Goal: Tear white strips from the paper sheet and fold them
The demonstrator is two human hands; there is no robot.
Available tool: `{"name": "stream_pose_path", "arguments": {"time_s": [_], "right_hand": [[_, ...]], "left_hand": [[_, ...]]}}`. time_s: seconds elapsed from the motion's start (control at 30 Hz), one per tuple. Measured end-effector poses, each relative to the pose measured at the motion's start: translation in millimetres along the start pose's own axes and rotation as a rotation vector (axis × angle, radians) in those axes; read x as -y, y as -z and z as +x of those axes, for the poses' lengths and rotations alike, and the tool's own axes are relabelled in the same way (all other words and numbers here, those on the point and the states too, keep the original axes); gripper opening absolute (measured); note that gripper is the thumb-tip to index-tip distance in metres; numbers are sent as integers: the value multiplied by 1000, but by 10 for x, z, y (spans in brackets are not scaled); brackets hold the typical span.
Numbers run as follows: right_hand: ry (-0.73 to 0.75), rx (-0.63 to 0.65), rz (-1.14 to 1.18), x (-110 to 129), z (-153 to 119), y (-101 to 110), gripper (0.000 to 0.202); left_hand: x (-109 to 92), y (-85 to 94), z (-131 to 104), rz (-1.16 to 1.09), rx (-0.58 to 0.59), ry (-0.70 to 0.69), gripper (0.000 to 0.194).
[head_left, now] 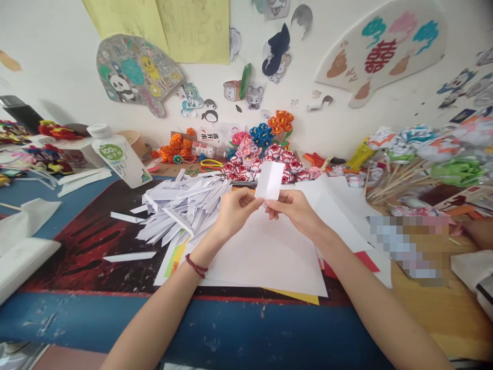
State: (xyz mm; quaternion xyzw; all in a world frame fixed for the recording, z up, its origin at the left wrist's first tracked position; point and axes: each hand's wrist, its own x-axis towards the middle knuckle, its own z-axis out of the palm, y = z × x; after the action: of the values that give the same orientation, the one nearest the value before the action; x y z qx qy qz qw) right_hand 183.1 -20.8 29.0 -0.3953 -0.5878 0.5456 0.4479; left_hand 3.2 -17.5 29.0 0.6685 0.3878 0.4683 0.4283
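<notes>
Over the blue-covered bench point(239, 324), the left hand point(238, 205) and right hand point(295, 206) pinch a creased white paper piece point(274, 180), apparently mid-fold, calling for aligned edges.

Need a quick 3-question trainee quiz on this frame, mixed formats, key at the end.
1. Multiple choice: what do the left hand and right hand hold between them?
A) an orange flower
B) a creased piece of white paper
C) a white bottle

2. True or false: the pile of folded white strips lies to the person's left of the held paper.

3. Fill in the blank: the dark red bracelet is worn on the ____ wrist.

Key: 1. B; 2. true; 3. left
</notes>
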Motion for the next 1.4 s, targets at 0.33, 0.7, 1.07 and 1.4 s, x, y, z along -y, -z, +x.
{"name": "stream_pose_path", "arguments": {"time_s": [0.33, 0.7, 1.07, 1.4], "right_hand": [[29, 14, -49, 7, -8, 13, 28], [50, 35, -53, 2, -7, 41, 23], [88, 7, -26, 18, -8, 46, 17], [134, -25, 28, -8, 3, 8, 14]], "left_hand": [[-11, 44, 7, 8, 53, 10, 31], [-21, 62, 6, -14, 55, 65, 29], [4, 12, -5, 10, 93, 60, 29], [-75, -20, -13, -44, 144, 116, 30]]}}
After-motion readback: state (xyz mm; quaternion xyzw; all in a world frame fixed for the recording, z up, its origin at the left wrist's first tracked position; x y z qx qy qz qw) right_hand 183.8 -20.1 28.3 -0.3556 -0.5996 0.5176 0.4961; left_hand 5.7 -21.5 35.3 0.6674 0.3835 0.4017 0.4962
